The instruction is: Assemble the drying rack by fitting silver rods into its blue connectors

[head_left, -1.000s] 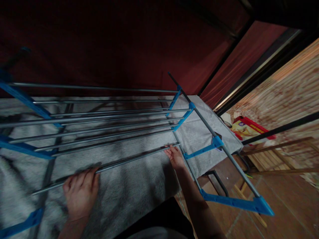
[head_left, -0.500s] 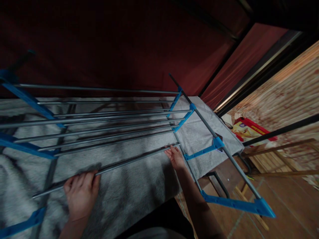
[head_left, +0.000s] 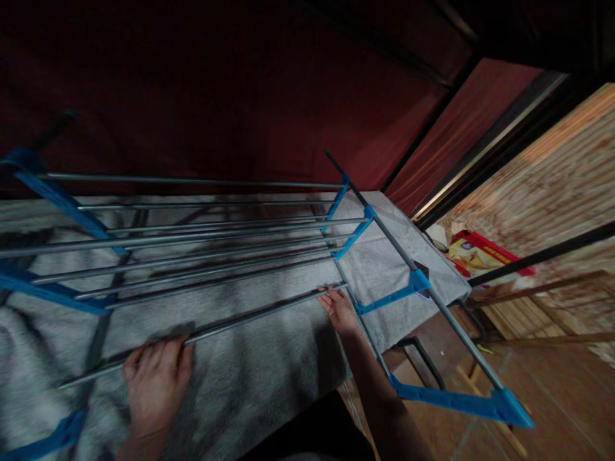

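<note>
A loose grey metal rod (head_left: 250, 315) lies slantwise over a grey towel (head_left: 250, 365) spread on a drying rack. My left hand (head_left: 156, 381) is curled over the rod's near left part. My right hand (head_left: 340, 309) has its fingers closed round the rod's far right end, beside a blue plastic bracket (head_left: 389, 294). The rack (head_left: 216, 237) has several parallel metal rods held by blue side pieces.
A dark red wall stands behind the rack. At the right a red and yellow box (head_left: 475, 253) lies on the floor near wooden slats (head_left: 528, 314). A black bar (head_left: 542, 256) crosses above them. A long rack side rail ends in a blue corner piece (head_left: 504, 404).
Both hands have kept their grip on the rod. The view has tilted slightly, so rack and hands sit a little lower in the picture.
</note>
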`<state>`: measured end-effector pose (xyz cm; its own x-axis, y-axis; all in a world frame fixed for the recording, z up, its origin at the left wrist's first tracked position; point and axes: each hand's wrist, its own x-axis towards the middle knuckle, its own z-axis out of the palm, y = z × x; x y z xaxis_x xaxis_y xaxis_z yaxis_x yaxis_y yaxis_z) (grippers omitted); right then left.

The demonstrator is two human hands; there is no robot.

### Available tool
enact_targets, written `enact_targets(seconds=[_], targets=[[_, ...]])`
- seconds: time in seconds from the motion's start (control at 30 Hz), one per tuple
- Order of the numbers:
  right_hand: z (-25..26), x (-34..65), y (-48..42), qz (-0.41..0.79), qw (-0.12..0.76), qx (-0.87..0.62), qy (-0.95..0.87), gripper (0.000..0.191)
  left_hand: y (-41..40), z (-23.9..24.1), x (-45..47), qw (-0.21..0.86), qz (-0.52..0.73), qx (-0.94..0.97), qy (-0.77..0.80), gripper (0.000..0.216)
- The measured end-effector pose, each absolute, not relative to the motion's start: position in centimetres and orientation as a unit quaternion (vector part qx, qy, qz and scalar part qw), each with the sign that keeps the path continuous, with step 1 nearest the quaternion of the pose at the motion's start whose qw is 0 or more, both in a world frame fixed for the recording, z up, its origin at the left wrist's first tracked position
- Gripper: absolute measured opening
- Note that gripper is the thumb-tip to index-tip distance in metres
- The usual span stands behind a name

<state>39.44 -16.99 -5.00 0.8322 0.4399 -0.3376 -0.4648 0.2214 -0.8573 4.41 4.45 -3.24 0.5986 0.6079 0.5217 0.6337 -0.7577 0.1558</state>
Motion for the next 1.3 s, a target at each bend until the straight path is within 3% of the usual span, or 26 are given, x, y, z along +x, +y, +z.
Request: enact_targets(seconds=[0.33,0.73,1.07,1.3], targets=[[-4.3,39.2,-16.8,0.287,0.794,-0.535,0.036,0.029,4.3,-3.1,4.5,-0.018,-0.301,-0.888,-0.347,0.028],[-3.8,38.9,-16.6,0.289,0.802,-0.520,0.060,0.036,4.3,-3.1,4.7,0.011,-0.273,-0.898,-0.344,0.040],[-4.0,39.1,-16.6,0.299,0.794,-0.527,0.047,0.022,4.2,-2.8,4.9,0.020,-0.280,-0.901,-0.331,0.040],[-4.1,39.0,-16.8,0.297,0.792,-0.531,0.044,0.022,4.2,-3.2,4.5,-0.004,-0.282,-0.899,-0.335,0.037]])
